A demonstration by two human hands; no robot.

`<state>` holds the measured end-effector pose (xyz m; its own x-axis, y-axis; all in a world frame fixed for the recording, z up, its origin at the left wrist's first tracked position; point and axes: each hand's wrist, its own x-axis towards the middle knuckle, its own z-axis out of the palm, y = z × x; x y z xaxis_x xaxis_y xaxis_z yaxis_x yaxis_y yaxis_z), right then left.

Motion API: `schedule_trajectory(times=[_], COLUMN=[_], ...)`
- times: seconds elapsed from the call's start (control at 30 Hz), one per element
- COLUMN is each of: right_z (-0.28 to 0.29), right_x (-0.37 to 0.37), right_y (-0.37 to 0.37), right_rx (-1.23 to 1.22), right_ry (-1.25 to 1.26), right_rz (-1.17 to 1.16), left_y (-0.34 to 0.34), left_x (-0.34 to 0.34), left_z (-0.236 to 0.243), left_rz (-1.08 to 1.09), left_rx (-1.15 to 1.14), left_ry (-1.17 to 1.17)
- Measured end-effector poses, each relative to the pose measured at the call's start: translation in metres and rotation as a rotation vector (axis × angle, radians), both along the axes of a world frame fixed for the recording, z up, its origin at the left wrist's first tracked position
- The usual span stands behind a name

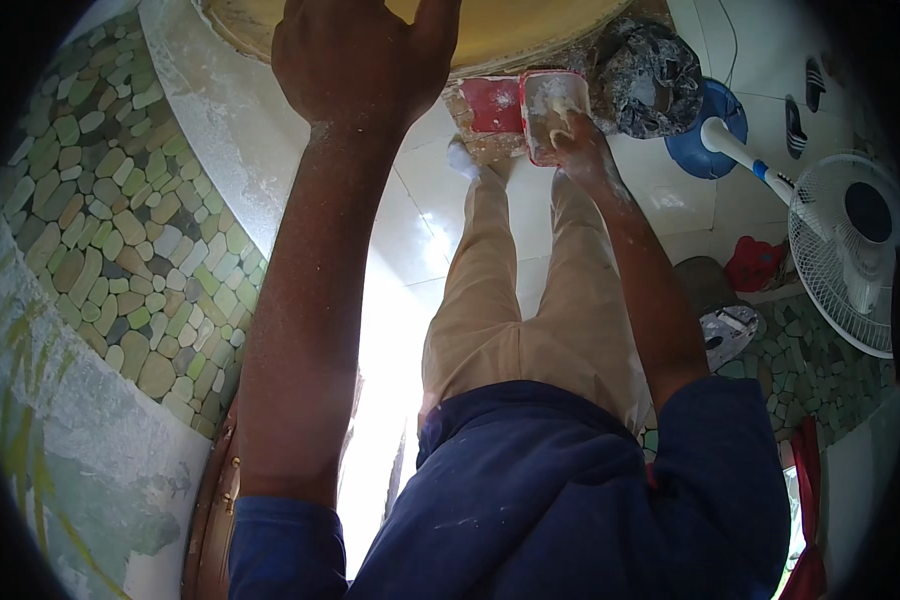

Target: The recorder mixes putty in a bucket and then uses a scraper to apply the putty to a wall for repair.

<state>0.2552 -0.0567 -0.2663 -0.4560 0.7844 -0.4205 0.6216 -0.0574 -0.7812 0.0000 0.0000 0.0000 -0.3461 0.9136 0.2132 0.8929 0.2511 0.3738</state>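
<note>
My left hand is raised large at the upper edge, over the rim of a wide round yellowish surface. Its thumb stands apart, but the other fingers are cut off, so I cannot see what they touch. Lower and further right, my right hand reaches into a red-rimmed tub dusted inside with white powder. Its fingers are curled by something pale, which is too small to make out. A flat red piece, also powdery, lies directly left of the tub.
A crumpled black plastic bag sits right of the tub. Beyond it are a blue basin, a white standing fan and dark slippers. A pebble-patterned wall runs along the left. Pale tiles cover the floor.
</note>
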Motion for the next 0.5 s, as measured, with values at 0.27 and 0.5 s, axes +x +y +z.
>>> schedule_trajectory(times=[0.27,0.5], right_z=[-0.002,0.069], right_x=[-0.011,0.016], right_y=[-0.008,0.018], right_rx=[0.533,0.188], right_ry=[-0.095,0.153], right_rz=[0.36,0.249], left_y=[0.0,-0.001], left_x=[0.002,0.001], left_z=[0.001,0.002], left_rz=[0.028,0.038], left_rx=[-0.027,-0.037], left_ry=[-0.001,-0.021])
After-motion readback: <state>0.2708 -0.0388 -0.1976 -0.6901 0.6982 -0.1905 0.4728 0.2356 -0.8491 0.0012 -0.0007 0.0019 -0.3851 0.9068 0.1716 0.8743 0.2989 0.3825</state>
